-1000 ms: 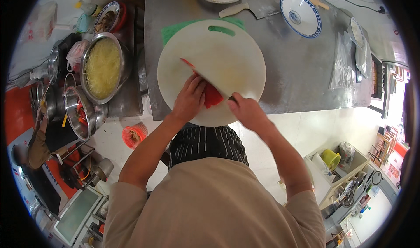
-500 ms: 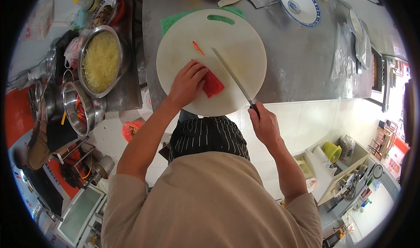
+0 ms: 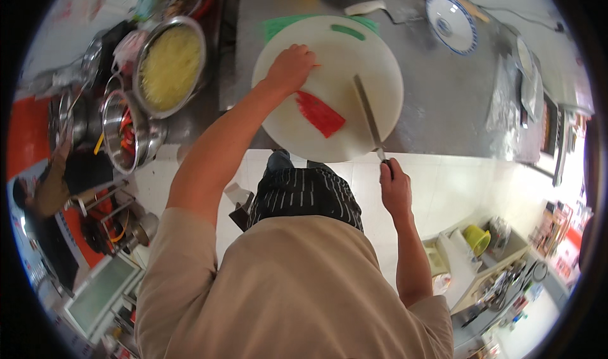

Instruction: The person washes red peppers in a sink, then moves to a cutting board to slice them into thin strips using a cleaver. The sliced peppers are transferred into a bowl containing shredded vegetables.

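Note:
A flat piece of red pepper (image 3: 321, 114) lies skin side unclear on the round white cutting board (image 3: 335, 147). Beyond it, my left hand (image 3: 292, 68) is closed with bent fingers over the board's far left part. A thin red pepper strip (image 3: 318, 66) pokes out at its fingertips; most of it is hidden. My right hand (image 3: 396, 187) grips the black handle of a kitchen knife (image 3: 367, 111). The blade points away from me over the board's right side, apart from the pepper.
A green cloth (image 3: 278, 26) sits under the board's far edge. Behind are a cleaver (image 3: 399, 11) and a blue-rimmed bowl (image 3: 465, 37). To the left stand a metal bowl of pale yellow shreds (image 3: 170, 68) and one with red pepper pieces (image 3: 114, 151). A person (image 3: 50, 185) is at far left.
My left hand has left the large pepper piece and moved away from me onto the thin strip. The knife remains in my right hand, its blade farther from the pepper. The view has shifted.

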`<state>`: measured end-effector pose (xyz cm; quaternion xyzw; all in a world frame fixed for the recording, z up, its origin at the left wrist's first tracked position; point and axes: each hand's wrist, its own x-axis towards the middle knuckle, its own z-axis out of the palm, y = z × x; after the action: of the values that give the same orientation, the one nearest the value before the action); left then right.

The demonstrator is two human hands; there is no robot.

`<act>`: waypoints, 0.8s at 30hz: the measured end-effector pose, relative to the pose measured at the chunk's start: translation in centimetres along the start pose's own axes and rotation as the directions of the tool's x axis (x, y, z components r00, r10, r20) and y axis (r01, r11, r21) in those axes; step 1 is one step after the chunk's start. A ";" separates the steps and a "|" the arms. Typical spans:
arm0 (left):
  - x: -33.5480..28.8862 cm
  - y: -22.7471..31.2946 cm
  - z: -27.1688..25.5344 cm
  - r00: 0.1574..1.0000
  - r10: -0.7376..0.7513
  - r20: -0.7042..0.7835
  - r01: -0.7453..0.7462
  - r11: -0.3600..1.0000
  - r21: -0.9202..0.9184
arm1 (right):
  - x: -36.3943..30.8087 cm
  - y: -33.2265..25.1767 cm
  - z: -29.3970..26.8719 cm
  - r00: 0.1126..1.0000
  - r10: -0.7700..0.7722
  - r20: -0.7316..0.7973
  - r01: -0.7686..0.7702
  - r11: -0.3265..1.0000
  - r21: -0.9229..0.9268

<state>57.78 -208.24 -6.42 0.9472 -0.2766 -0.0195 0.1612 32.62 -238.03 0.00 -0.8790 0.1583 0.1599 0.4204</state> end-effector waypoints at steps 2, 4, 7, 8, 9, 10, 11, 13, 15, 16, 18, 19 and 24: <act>-1.9 0.7 -0.6 0.981 -0.111 -0.161 0.082 0.981 -0.176 | 0.1 0.6 0.1 1.000 0.029 0.011 -0.029 0.998 -0.055; -6.8 0.4 -2.5 0.920 -0.336 -0.199 0.240 0.889 -0.391 | 0.4 0.8 0.2 0.998 0.054 0.030 -0.053 0.998 -0.020; -17.0 2.2 -3.0 0.721 -0.683 -0.114 0.457 0.593 -0.663 | 0.7 0.8 -0.2 0.998 -0.033 0.045 0.031 0.999 0.042; -21.4 2.1 -3.0 0.666 -0.732 -0.146 0.457 0.555 -0.695 | 1.0 0.7 -0.3 0.996 0.040 0.075 -0.045 0.996 0.072; -25.7 1.8 -2.6 0.593 -0.800 -0.093 0.507 0.461 -0.729 | 1.1 0.5 -0.5 0.996 0.032 0.081 -0.038 0.996 0.076; -30.3 1.1 -2.1 0.571 -0.810 -0.134 0.451 0.446 -0.773 | 1.3 0.3 -0.7 0.993 0.056 0.100 -0.066 0.993 0.100; -35.1 -0.1 -1.9 0.547 -0.825 -0.140 0.567 0.489 -0.663 | 1.5 0.1 -0.7 0.987 0.111 0.118 -0.127 0.983 0.136; -44.4 -3.0 -1.7 0.367 -0.926 -0.093 0.641 0.324 -0.696 | 1.8 -0.2 -1.0 0.984 0.100 0.149 -0.118 0.986 0.118; -50.7 -6.0 -1.4 -0.086 -0.983 -0.165 0.883 0.001 -0.470 | 1.9 -0.4 -1.2 0.977 0.141 0.157 -0.161 0.979 0.125; -52.6 -7.0 -1.5 -0.292 -0.936 -0.197 0.942 -0.245 -0.230 | 2.0 -0.5 -1.3 0.954 0.224 0.199 -0.264 0.944 0.199; -50.7 -7.6 0.4 -0.057 -0.942 -0.332 0.949 0.052 -0.311 | 2.1 -0.5 -1.3 0.950 0.236 0.203 -0.268 0.952 0.147; -48.6 -7.2 0.6 0.146 -0.937 -0.317 0.890 0.265 -0.372 | 2.1 -0.5 -1.2 0.952 0.200 0.232 -0.238 0.959 0.151; -27.2 1.2 1.7 0.864 -0.430 -0.260 0.288 0.848 -0.445 | 2.0 -1.2 -0.4 0.959 0.106 0.264 -0.150 0.977 0.153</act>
<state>33.89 -195.28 -9.04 0.9185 -0.0486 0.0640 0.3871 34.97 -237.88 0.27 -0.7997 0.1729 0.2840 0.4999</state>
